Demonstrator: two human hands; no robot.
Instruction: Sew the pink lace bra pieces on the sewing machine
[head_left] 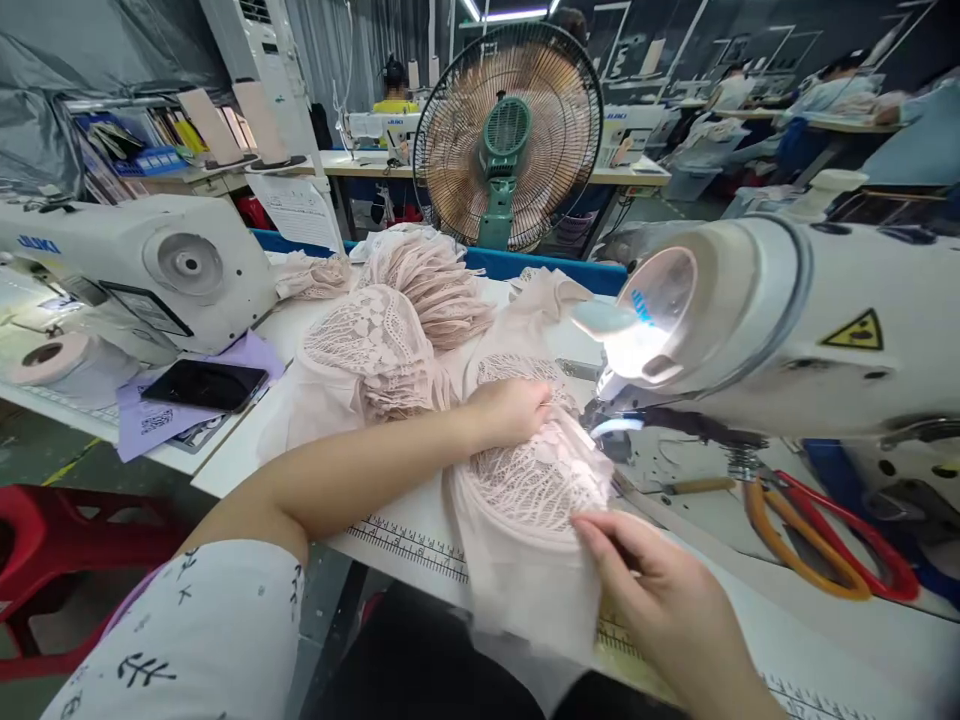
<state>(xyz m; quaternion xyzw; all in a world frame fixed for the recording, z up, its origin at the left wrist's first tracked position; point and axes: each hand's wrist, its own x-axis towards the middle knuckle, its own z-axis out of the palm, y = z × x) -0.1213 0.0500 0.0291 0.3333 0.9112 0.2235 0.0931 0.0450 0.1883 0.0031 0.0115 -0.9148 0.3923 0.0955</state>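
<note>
A pale pink lace bra piece (517, 485) lies on the table by the sewing machine (750, 310), its sheer lower part hanging over the front edge. My left hand (510, 412) is closed on the lace near the needle area, fingers curled. Nearer to me, my right hand (645, 580) pinches the right edge of the same piece between thumb and finger. The stretch of edge between both hands lies under the machine's lamp light. Left of it rests a stack of similar lace pieces (367, 345).
Scissors with red and orange handles (810, 540) lie at the right, beneath the machine arm. A black phone (204, 385) rests on purple paper at left, near another sewing machine (150, 265). A large fan (506, 135) stands behind the table; a red stool (82, 560) is lower left.
</note>
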